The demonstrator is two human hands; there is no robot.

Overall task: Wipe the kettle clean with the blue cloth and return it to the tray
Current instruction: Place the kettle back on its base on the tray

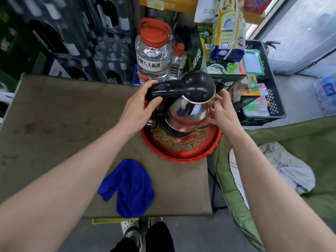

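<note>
From my remote seat I saw the stainless-steel electric kettle (189, 110) tilted over the red tray (183, 150), its black lid and spout leaning away from me toward the clutter behind the table. The kettle's bottom edge sat at its black base (174, 132), which rested on the tray's gold-patterned floor; I could not tell whether the two were fully seated or slightly apart. My left hand (140, 110) was curled around the kettle's black handle, thumb on the near side and fingers wrapped over the top. My right hand (223, 110) lay against the far right flank of the steel body, fingers loosely bent and touching the metal just below the lid rim, not clasped around anything.

The blue cloth (127, 188) lay crumpled on the brown tabletop (63, 124), well apart from both hands, near the front edge and to the left of the tray. The tray sat at the table's right edge. Behind the table stood a large clear jug (152, 53) with an orange-red cap, and to the right a black plastic crate (271, 99) full of packets. A green padded cover (300, 142) with a pale garment on it lay at the right.
</note>
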